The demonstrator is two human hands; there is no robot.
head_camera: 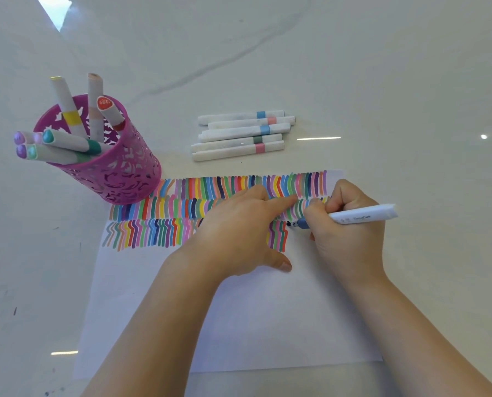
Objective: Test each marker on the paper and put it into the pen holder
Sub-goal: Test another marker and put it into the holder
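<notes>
right hand is curled tight round a white marker, dark tip down on the paper at the open end of the third row of strokes. that's where the next test line belongs, i'd say. left hand lies flat on the paper, fingers stretched out, thumb toward the paper's near edge, just beside the tip. it looks to be pinning the sheet so the stroke won't drag it. the two hands sit close, fingertips almost meeting.

beyond the paper's far edge, five white markers lie side by side on the table, capped and within easy reach, likely the queue waiting for their turn. at the paper's far left corner stands the pink pen holder, its base on or against that corner, can't tell which. several markers lean inside it, caps up, presumably the tested ones. so one is in hand and five are waiting, by my count.
</notes>
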